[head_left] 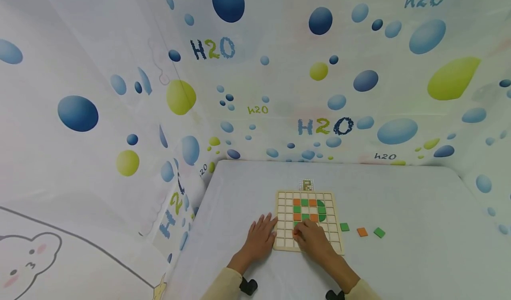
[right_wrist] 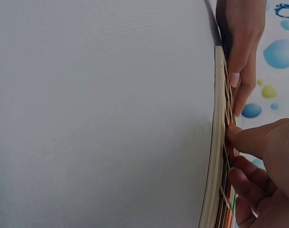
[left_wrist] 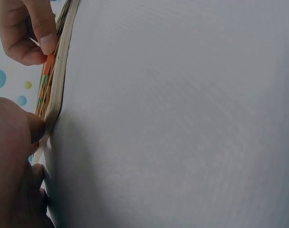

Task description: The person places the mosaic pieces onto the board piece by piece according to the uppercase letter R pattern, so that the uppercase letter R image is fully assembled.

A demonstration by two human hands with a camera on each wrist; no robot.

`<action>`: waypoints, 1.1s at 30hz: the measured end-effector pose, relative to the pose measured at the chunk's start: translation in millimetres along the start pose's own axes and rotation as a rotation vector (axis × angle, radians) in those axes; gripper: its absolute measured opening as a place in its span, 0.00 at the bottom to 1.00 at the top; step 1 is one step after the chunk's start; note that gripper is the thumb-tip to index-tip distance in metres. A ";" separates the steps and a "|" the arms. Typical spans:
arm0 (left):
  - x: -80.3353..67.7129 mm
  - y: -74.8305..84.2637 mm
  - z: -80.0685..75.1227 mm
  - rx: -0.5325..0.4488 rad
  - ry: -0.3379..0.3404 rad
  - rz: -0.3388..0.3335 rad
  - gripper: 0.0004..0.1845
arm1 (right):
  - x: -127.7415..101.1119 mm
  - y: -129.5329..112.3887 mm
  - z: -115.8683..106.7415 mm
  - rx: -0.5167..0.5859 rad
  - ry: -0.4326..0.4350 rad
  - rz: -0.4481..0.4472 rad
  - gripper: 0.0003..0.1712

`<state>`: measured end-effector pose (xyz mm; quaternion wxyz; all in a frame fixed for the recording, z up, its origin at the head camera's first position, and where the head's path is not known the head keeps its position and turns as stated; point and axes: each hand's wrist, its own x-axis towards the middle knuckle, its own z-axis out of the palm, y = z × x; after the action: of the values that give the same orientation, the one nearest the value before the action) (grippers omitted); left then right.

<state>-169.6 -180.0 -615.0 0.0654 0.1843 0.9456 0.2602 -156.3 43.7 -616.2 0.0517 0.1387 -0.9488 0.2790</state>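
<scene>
A wooden grid board (head_left: 283, 248) lies on the table, with orange and green square tiles and green rounded tiles in some of its cells. My right hand (head_left: 313, 239) is over the board's lower part. Its thumb and fingers pinch an orange square tile (left_wrist: 48, 64), right at a cell below the green and orange column. The left hand (head_left: 260, 238) lies along the board's left edge with its fingers extended and its fingertips at the frame. In the right wrist view, the left thumb and fingers reach along the board's side.
To the right of the board lie a green tile (head_left: 344, 226), an orange tile (head_left: 362, 232) and another green tile (head_left: 379, 232). A small pattern card (head_left: 306, 184) sits just beyond the board's far edge. Patterned white sheets (head_left: 271, 82) rise behind and left of the white table (head_left: 399, 193).
</scene>
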 end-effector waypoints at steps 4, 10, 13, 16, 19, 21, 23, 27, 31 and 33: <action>0.6 0.7 -1.0 0.008 -0.005 -0.008 0.26 | 0.1 -0.5 0.2 -0.006 0.011 -0.009 0.08; 2.3 0.6 -1.5 0.037 -0.033 -0.037 0.27 | -0.2 -3.1 -1.7 -0.021 0.022 -0.015 0.08; 2.4 -0.8 0.3 0.032 -0.034 -0.043 0.27 | -0.1 -4.0 -2.2 -0.028 0.026 -0.019 0.08; 2.0 -0.9 0.5 0.025 -0.034 -0.041 0.27 | 0.5 -3.6 -1.6 -0.030 0.021 -0.020 0.07; 1.7 -0.7 -0.4 0.020 -0.033 -0.035 0.27 | 1.0 -2.6 -0.9 -0.024 0.016 -0.019 0.06; 1.3 -0.1 -1.6 0.022 -0.034 -0.028 0.27 | 0.8 -2.1 -0.7 -0.027 0.022 -0.023 0.06; 1.2 -0.6 -1.5 0.022 -0.024 -0.018 0.27 | 1.3 -1.2 0.0 -0.033 0.033 -0.034 0.06; -0.1 -1.7 0.5 -0.009 0.002 -0.002 0.27 | 2.8 1.2 1.3 -0.062 0.040 -0.051 0.07; -0.4 -3.2 3.5 -0.032 0.016 0.003 0.27 | 2.9 2.1 0.1 -0.083 0.034 -0.055 0.07; -0.2 -3.6 4.5 -0.031 0.018 0.002 0.27 | 2.1 2.6 -0.9 -0.098 0.034 -0.055 0.08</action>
<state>-169.5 -180.9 -620.8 0.0593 0.1820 0.9418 0.2765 -159.1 45.7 -616.4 0.0824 0.1572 -0.9562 0.2328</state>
